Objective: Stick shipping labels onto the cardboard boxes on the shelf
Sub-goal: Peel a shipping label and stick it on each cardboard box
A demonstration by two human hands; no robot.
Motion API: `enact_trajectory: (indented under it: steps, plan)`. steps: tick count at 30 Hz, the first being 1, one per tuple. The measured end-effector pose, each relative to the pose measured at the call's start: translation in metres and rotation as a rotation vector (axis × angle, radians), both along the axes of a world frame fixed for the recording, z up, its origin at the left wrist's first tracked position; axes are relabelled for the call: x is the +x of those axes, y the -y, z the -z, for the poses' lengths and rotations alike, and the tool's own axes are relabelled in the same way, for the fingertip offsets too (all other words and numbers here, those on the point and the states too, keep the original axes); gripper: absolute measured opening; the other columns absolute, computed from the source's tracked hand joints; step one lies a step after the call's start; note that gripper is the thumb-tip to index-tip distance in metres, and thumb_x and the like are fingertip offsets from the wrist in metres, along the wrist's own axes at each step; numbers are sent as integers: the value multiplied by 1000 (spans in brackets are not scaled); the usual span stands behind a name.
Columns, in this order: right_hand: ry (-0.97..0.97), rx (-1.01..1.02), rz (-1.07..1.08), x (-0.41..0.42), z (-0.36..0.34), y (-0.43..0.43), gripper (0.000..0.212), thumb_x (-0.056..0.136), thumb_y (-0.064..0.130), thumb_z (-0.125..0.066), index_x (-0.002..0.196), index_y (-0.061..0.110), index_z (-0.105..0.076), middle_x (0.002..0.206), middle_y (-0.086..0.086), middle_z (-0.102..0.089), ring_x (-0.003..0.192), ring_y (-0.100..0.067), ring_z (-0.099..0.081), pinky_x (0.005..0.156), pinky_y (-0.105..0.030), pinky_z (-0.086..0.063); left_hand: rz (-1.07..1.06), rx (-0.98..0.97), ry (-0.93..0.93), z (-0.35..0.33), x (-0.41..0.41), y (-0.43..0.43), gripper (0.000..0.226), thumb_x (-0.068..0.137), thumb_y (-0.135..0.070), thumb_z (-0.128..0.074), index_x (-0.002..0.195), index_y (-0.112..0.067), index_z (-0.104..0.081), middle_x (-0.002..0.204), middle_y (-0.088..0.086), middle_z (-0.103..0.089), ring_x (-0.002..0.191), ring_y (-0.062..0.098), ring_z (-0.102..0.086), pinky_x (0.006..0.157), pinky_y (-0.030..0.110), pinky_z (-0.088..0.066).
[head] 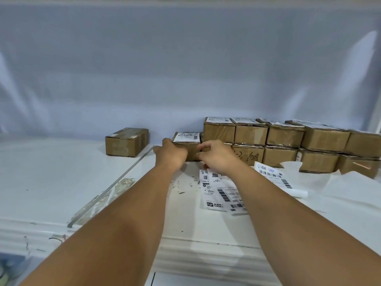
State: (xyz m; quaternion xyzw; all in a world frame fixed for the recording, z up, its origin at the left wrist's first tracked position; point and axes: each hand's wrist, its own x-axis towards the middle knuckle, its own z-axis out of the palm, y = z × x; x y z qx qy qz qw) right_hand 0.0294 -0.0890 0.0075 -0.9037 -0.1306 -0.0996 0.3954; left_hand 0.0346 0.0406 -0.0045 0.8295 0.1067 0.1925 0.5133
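The shelf (51, 182) under my arms is white, scuffed with grey-green patches and dark flecks toward its front edge, and the metal strip (115, 182) on it is dull grey. The cloth (185, 69) behind is pale blue-grey. All the cardboard is plain brown: the lone box (126, 142) by the back edge, the small box (191, 151) mid-shelf, the stack (288, 139) toward the back right corner. The small box's label (186, 137) is white with black print. One lower box (248, 154) bears black handwriting. The loose label sheets (218, 190) are white with black barcodes; the right-hand one (272, 174) carries a blue mark.
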Motion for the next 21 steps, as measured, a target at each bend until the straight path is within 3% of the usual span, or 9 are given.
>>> enact_trajectory:
  steps: [3,6,8,11,13,15,18,21]
  plan:
    - [1,1,-3,0,0,0,31,90,21,-56,121,23,-62,111,3,-62,82,-15,-65,54,-19,-43,1,38,16,1,3,0,47,84,-16,-50,131,-13,-45,133,15,-41,111,31,-52,95,34,-43]
    - [53,26,23,1,-1,-1,23,89,20,-57,110,24,-66,99,3,-65,83,-16,-64,67,-22,-48,10,37,30,1,2,0,53,86,-13,-50,137,-11,-37,132,14,-49,116,31,-50,88,29,-40]
    - [121,31,55,-2,-5,-1,18,90,20,-54,101,25,-67,87,5,-64,75,-13,-60,60,-19,-44,-3,28,65,1,1,-1,57,89,-12,-48,143,-13,-29,134,12,-50,121,30,-48,85,26,-36]
    - [228,19,58,-9,-8,-3,20,92,19,-51,102,24,-68,88,3,-66,60,-9,-57,54,-19,-42,-74,74,171,-2,-1,-3,54,89,-10,-46,141,-15,-33,137,11,-48,123,28,-46,90,27,-36]
    - [307,3,54,-14,-9,-7,23,91,17,-50,102,23,-69,87,0,-69,54,-11,-56,58,-21,-47,-104,214,162,-3,-3,-5,46,89,-10,-46,134,-15,-41,133,12,-48,123,30,-44,92,31,-37]
    - [353,-24,56,-18,-9,-10,23,90,17,-50,99,23,-70,85,-1,-70,61,-16,-59,66,-27,-52,-117,426,109,-5,-3,-13,42,88,-12,-47,130,-16,-44,136,13,-42,128,32,-35,96,34,-36]
    - [361,-100,66,-19,-9,-15,23,89,18,-48,95,24,-69,84,-2,-70,70,-24,-64,69,-39,-56,-186,738,88,-7,-1,-47,48,91,-21,-51,137,-17,-39,152,12,-21,140,33,-15,109,41,-26]
    - [409,-175,89,-20,-7,-18,21,90,21,-47,94,24,-68,86,-2,-70,75,-26,-64,69,-41,-56,-327,863,7,0,7,-88,56,93,-32,-50,144,-18,-30,156,13,-11,143,37,-8,115,45,-15]
